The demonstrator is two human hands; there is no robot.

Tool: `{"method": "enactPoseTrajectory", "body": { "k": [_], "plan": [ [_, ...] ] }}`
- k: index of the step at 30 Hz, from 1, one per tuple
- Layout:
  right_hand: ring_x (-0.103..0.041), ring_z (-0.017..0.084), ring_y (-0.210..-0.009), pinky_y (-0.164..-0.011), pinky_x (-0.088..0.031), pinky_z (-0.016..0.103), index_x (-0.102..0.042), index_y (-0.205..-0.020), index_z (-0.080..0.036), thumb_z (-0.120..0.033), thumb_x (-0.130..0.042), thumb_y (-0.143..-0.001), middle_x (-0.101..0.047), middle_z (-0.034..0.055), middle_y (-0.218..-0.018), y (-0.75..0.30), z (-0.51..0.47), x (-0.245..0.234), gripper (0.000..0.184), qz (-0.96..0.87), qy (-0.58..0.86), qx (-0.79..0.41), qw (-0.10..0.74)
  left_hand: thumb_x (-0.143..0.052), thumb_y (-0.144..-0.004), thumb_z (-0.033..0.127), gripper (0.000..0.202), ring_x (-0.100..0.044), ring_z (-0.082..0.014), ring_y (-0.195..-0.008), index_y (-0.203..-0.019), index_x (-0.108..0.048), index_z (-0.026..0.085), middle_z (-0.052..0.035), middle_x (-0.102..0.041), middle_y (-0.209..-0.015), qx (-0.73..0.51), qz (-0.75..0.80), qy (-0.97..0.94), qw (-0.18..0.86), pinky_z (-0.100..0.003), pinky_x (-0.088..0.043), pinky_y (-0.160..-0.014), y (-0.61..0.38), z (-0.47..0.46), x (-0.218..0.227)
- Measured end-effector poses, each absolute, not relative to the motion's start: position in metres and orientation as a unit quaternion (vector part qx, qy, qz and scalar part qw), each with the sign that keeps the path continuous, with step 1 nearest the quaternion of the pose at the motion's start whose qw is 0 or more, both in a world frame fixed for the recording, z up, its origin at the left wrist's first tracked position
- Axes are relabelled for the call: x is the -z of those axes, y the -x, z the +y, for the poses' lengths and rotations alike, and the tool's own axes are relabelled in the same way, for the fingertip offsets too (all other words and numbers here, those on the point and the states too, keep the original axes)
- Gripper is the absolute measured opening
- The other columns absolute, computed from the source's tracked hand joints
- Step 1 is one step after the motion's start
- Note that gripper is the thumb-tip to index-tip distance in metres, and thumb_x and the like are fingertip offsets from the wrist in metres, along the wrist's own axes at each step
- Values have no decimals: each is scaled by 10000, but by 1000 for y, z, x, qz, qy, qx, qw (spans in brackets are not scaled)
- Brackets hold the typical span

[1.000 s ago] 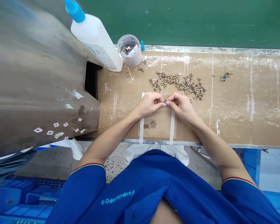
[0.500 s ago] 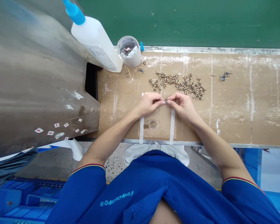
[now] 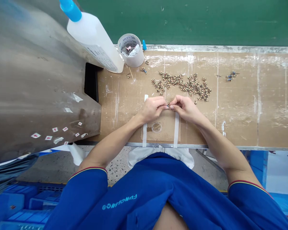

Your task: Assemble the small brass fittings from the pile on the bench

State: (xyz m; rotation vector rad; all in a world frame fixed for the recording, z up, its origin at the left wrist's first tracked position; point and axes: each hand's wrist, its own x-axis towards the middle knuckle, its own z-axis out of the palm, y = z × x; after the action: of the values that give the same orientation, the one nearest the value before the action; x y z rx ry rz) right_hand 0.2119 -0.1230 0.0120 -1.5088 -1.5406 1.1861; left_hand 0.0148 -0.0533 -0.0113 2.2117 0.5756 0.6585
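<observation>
My left hand [image 3: 152,109] and my right hand [image 3: 184,108] meet at the fingertips above a cardboard work surface [image 3: 124,95]. Between them they pinch a tiny metal part [image 3: 168,105], mostly hidden by my fingers. Just beyond my hands lies a loose spread of several small brass hook-like fittings [image 3: 182,83]. A small clear round dish [image 3: 156,127] sits below my wrists, between two white tape strips [image 3: 176,131] [image 3: 144,134].
A large white bottle with a blue cap [image 3: 92,35] and a round tub of scraps [image 3: 131,50] stand at the back left. A small cluster of bluish-tipped parts [image 3: 231,76] lies to the right. A grey metal housing [image 3: 38,80] rises on the left, beside a green wall [image 3: 194,22].
My fingertips stay together on the tiny part with only small shifts. The whole scene sits slightly higher and further left in view, as my head has moved a little.
</observation>
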Motion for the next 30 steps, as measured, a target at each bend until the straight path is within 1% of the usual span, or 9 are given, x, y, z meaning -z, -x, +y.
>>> {"method": "enactPoseTrajectory", "body": {
  "k": [4, 8, 14, 17, 21, 25, 28, 30],
  "plan": [
    [-575, 161, -679, -668, -439, 297, -602, -758, -209, -214, -665, -846, -669, 10, -726, -208, -124, -4, 109, -580, 573, -449, 365, -600, -935, 202, 203, -561, -145, -673, -743, -649, 162, -22, -614, -708, -277, 224, -858, 371, -266, -428, -661, -16, -52, 12],
    [-598, 165, -704, -666, -466, 299, -627, -803, -206, -279, -690, -881, -688, 23, -771, -207, -125, 2, 124, -547, 566, -458, 413, -613, -964, 242, 220, -566, -132, -662, -778, -687, 151, -23, -642, -712, -273, 241, -849, 382, -252, -449, -675, -16, -50, 11],
    [-603, 152, -700, -691, -511, 307, -646, -833, -204, -289, -721, -879, -684, 16, -781, -210, -125, -1, 122, -518, 553, -485, 437, -664, -965, 288, 186, -559, -111, -630, -900, -751, 137, -28, -695, -758, -253, 258, -842, 400, -226, -440, -639, -15, -48, 5],
    [-596, 146, -685, -685, -521, 308, -643, -837, -206, -317, -727, -877, -675, 11, -770, -210, -125, -1, 145, -509, 549, -491, 446, -641, -984, 289, 218, -569, -116, -645, -882, -762, 139, -32, -688, -742, -249, 245, -852, 391, -231, -445, -654, -14, -47, 4],
    [-581, 147, -680, -679, -501, 306, -637, -818, -209, -392, -744, -866, -664, 9, -757, -209, -125, -1, 218, -521, 549, -485, 437, -597, -1012, 295, 273, -566, -119, -644, -850, -758, 145, -29, -658, -716, -252, 221, -866, 371, -234, -435, -646, -14, -47, 6],
    [-594, 169, -707, -667, -473, 304, -643, -780, -210, -452, -755, -851, -696, 29, -761, -209, -126, -2, 276, -535, 557, -484, 410, -565, -1029, 306, 328, -535, -119, -612, -794, -727, 144, -17, -608, -673, -274, 194, -879, 337, -238, -407, -610, -14, -49, 12],
    [-580, 167, -686, -657, -450, 297, -640, -752, -209, -459, -758, -849, -697, 27, -734, -210, -125, -3, 294, -552, 561, -475, 393, -543, -1038, 313, 363, -509, -124, -594, -749, -686, 146, -11, -567, -644, -281, 188, -888, 313, -249, -390, -593, -14, -51, 16],
    [-572, 164, -676, -654, -444, 292, -635, -742, -207, -432, -745, -856, -691, 25, -722, -210, -125, -4, 275, -564, 558, -468, 388, -527, -1044, 313, 376, -492, -124, -582, -736, -667, 149, -8, -549, -635, -286, 183, -891, 302, -253, -377, -580, -15, -52, 17]
  ]
}}
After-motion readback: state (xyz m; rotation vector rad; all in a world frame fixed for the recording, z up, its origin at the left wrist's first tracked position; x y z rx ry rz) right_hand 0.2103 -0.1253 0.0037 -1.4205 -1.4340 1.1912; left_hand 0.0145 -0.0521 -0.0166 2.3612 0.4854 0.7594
